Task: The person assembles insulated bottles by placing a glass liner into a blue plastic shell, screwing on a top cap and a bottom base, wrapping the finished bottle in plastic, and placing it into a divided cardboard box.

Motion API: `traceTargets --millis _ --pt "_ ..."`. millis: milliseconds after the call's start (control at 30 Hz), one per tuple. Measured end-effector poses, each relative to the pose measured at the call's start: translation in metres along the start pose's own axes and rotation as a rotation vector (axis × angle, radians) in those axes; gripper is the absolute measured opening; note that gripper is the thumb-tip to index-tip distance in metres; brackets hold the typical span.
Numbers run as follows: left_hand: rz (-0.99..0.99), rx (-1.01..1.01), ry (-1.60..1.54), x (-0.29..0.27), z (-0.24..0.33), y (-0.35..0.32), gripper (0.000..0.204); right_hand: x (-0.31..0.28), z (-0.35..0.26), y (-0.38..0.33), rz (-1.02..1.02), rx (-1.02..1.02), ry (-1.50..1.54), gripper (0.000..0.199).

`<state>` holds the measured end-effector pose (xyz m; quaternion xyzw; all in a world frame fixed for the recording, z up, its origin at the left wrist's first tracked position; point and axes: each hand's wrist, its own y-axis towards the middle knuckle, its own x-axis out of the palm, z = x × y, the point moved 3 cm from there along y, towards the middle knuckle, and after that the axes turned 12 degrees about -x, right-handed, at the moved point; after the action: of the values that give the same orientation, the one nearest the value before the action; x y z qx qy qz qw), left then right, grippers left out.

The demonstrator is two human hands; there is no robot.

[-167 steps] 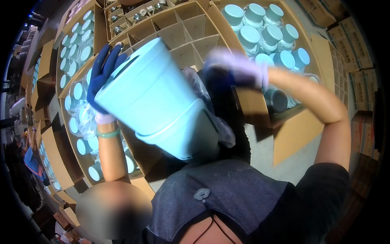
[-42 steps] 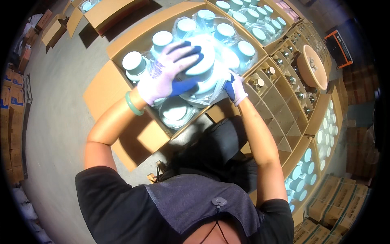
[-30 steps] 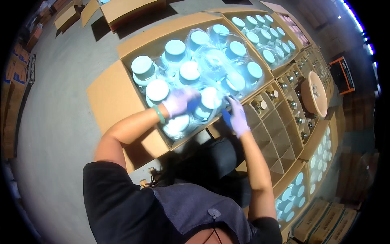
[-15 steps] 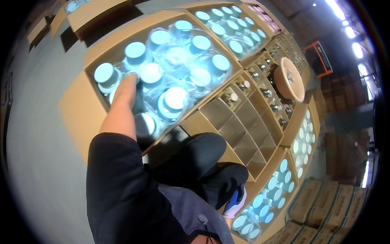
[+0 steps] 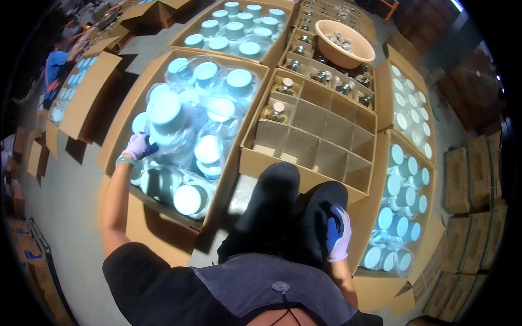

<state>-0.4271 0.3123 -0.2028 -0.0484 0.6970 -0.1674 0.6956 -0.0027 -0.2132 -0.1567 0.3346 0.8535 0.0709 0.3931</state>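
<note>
While left hand [image 5: 136,146] grips bagged jar [image 5: 166,117] (upright, lid up), right hand [image 5: 338,234] rests open.

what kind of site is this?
Likely a warehouse or packing floor. Open cardboard boxes sit on a concrete floor, filled with bagged light blue-lidded jars; a divider carton holds small jars. The left hand reaches into the jar box; the right hand rests on the knee.

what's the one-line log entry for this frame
left hand: on bagged jars in box | right hand: on knee, holds nothing | divider box: mostly unfilled
</note>
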Motion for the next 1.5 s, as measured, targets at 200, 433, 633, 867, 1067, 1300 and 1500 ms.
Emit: traceTargets --millis 200,433,633,867,1067,1300,1500 --pt "0.46 0.423 -0.753 -0.166 0.129 -0.219 0.024 0.012 -0.095 0.115 -0.106 -0.487 0.179 0.065" --pt "0.605 0.883 -0.886 -0.117 0.269 -0.33 0.058 -0.096 -0.173 0.175 0.286 -0.718 0.194 0.081" --pt "0.328 0.884 -0.907 0.025 0.331 -0.361 0.045 -0.135 -0.102 0.133 0.144 -0.801 -0.046 0.057" --pt "-0.363 0.778 -1.058 0.098 0.328 -0.32 0.059 -0.171 -0.037 0.104 0.237 -0.708 -0.019 0.074" --pt "-0.476 1.178 -1.238 -0.06 0.44 -0.297 0.045 -0.178 -0.048 0.091 0.183 -0.789 0.108 0.06" --pt "-1.044 0.604 -1.022 0.065 0.421 -0.261 0.056 -0.183 -0.03 0.068 0.302 -0.631 0.069 0.054" --pt "-1.573 0.315 -1.434 0.116 0.423 -0.242 0.068 -0.175 -0.008 0.061 0.366 -0.58 0.225 0.05"
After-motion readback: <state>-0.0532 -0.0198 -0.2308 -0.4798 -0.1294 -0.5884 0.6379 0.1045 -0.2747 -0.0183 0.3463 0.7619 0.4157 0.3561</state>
